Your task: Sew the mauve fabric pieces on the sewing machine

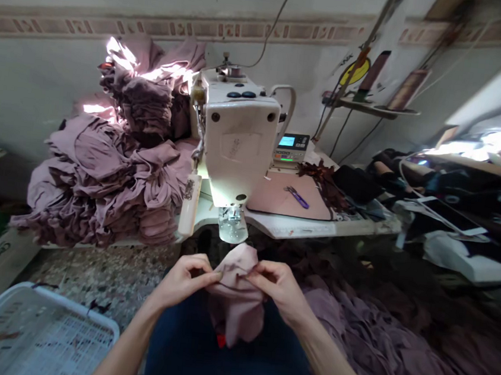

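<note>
Between my two hands hangs a small mauve fabric piece (240, 306), gathered at its upper edge and draping down over my lap. My left hand (190, 279) pinches its left side between thumb and fingers. On the other side, my right hand (279, 286) grips the upper right edge the same way. A bit of red shows under the cloth's lower end. Just beyond the cloth stands a white sewing machine (237, 141), its lit needle area and rounded bed end (232, 227) facing me. The fabric is apart from the needle.
A tall heap of mauve garments (108, 178) sits left of the machine. Purple-handled thread snips (297, 197) lie on a pink mat (275, 205). More mauve cloth (377, 344) spreads at lower right. A white plastic basket (63, 302) stands at lower left; a phone (451, 216) lies right.
</note>
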Motion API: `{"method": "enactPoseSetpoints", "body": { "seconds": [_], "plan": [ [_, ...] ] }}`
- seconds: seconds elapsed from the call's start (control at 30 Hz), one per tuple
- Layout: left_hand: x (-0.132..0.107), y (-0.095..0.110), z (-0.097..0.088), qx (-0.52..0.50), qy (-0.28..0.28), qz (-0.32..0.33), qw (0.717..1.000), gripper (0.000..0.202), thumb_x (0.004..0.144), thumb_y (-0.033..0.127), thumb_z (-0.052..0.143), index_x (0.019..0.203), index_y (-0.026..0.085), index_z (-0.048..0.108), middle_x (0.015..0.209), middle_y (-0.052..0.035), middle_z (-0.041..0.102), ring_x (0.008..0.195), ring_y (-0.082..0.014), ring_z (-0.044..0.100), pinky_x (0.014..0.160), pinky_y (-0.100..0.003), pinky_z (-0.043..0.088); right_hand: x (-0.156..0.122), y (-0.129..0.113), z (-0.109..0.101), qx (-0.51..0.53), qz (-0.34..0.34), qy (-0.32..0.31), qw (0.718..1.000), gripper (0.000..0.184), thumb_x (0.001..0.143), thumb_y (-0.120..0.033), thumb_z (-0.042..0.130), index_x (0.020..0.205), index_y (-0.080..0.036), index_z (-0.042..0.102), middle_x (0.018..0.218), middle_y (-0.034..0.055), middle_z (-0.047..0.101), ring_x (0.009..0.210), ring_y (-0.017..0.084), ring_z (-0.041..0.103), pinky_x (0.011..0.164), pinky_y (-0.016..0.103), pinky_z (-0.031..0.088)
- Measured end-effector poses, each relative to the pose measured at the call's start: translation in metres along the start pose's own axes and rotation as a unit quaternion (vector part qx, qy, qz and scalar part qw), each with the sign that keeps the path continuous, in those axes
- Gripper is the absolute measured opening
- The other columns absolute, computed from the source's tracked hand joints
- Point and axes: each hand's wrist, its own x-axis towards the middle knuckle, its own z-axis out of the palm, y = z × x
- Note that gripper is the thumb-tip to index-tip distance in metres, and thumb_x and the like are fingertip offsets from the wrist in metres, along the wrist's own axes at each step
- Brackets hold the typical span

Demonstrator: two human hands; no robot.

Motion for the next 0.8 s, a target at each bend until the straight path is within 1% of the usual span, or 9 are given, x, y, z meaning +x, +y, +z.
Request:
{"method": "enactPoseSetpoints", "body": {
  "seconds": [0.1, 0.13, 0.17, 0.23, 0.3, 0.37, 0.53, 0.7, 0.8],
  "plan": [
    [-0.005, 0.006, 0.007, 0.025, 0.064, 0.019, 0.997, 0.040, 0.093, 0.050, 0.079, 0.073, 0.016, 0.071, 0.078, -0.0047, 0.065, 0.072, -0.0163, 0.057, 0.066, -0.025, 0.043, -0.010, -0.021, -0.007, -0.204, -0.071, -0.062, 0.974, 0.023, 0.092, -0.030, 0.075, 0.072, -0.021, 0.083, 0.071, 0.0039, 0.076, 0.065, 0.019, 0.063, 0.063, 0.029, 0.045],
    [-0.006, 0.009, 0.012, 0.024, 0.059, 0.016, 0.998, 0.035, 0.095, 0.049, 0.077, 0.080, 0.017, 0.072, 0.083, -0.0050, 0.067, 0.075, -0.0169, 0.058, 0.067, -0.025, 0.044, -0.013, -0.027, -0.005, -0.252, -0.090, -0.090, 0.959, 0.025, 0.094, -0.025, 0.072, 0.071, -0.022, 0.083, 0.071, 0.0039, 0.077, 0.064, 0.019, 0.064, 0.063, 0.029, 0.044],
    [-0.006, 0.012, 0.019, 0.017, 0.023, 0.010, 1.000, 0.031, 0.096, 0.048, 0.075, 0.089, 0.017, 0.074, 0.089, -0.0057, 0.069, 0.079, -0.0178, 0.060, 0.069, -0.025, 0.045, -0.015, -0.032, -0.003, -0.286, -0.104, -0.124, 0.944, 0.027, 0.095, -0.022, 0.070, 0.071, -0.022, 0.082, 0.072, 0.0040, 0.078, 0.064, 0.019, 0.065, 0.063, 0.029, 0.043],
    [-0.007, 0.016, 0.032, -0.008, -0.111, -0.007, 0.994, 0.031, 0.098, 0.048, 0.073, 0.100, 0.017, 0.076, 0.094, -0.0057, 0.071, 0.084, -0.0191, 0.062, 0.072, -0.026, 0.047, -0.019, -0.039, 0.000, -0.324, -0.116, -0.187, 0.920, 0.025, 0.095, -0.019, 0.070, 0.074, -0.023, 0.083, 0.075, 0.0041, 0.080, 0.065, 0.019, 0.067, 0.064, 0.029, 0.043],
    [-0.009, 0.017, 0.041, -0.036, -0.227, -0.031, 0.973, 0.037, 0.097, 0.053, 0.073, 0.093, 0.015, 0.075, 0.084, -0.0032, 0.067, 0.077, -0.0170, 0.059, 0.069, -0.025, 0.045, -0.020, -0.044, -0.002, -0.338, -0.117, -0.213, 0.909, 0.021, 0.093, -0.017, 0.072, 0.078, -0.023, 0.084, 0.077, 0.0038, 0.080, 0.069, 0.020, 0.070, 0.065, 0.028, 0.043],
    [-0.010, 0.014, 0.043, -0.056, -0.255, -0.056, 0.964, 0.045, 0.095, 0.057, 0.074, 0.083, 0.014, 0.073, 0.073, -0.0006, 0.061, 0.067, -0.0137, 0.051, 0.063, -0.024, 0.041, -0.018, -0.047, -0.009, -0.335, -0.112, -0.207, 0.912, 0.018, 0.092, -0.017, 0.074, 0.079, -0.023, 0.085, 0.075, 0.0026, 0.078, 0.069, 0.019, 0.069, 0.065, 0.028, 0.043],
    [-0.009, 0.008, 0.030, -0.069, -0.133, -0.092, 0.984, 0.048, 0.092, 0.060, 0.078, 0.087, 0.012, 0.075, 0.072, -0.0008, 0.061, 0.064, -0.0118, 0.047, 0.058, -0.022, 0.035, -0.012, -0.042, -0.028, -0.261, -0.071, -0.133, 0.954, 0.022, 0.093, -0.033, 0.080, 0.076, -0.020, 0.084, 0.072, 0.0026, 0.075, 0.067, 0.018, 0.066, 0.063, 0.027, 0.044],
    [-0.004, 0.013, 0.023, -0.049, -0.043, -0.046, 0.997, 0.041, 0.094, 0.053, 0.079, 0.086, 0.012, 0.078, 0.080, -0.0050, 0.068, 0.074, -0.0152, 0.058, 0.067, -0.024, 0.044, -0.007, -0.027, -0.028, -0.185, -0.071, -0.021, 0.980, 0.028, 0.092, -0.040, 0.078, 0.075, -0.018, 0.082, 0.071, 0.0032, 0.074, 0.066, 0.018, 0.064, 0.064, 0.028, 0.047],
    [-0.002, 0.016, 0.020, -0.048, 0.004, -0.031, 0.998, 0.035, 0.094, 0.049, 0.080, 0.098, 0.014, 0.080, 0.075, -0.0015, 0.064, 0.068, -0.0136, 0.056, 0.063, -0.023, 0.043, -0.005, -0.025, -0.024, -0.179, -0.079, 0.029, 0.980, 0.032, 0.091, -0.044, 0.078, 0.074, -0.018, 0.081, 0.067, 0.0022, 0.071, 0.062, 0.017, 0.061, 0.061, 0.028, 0.046]
  ]
}}
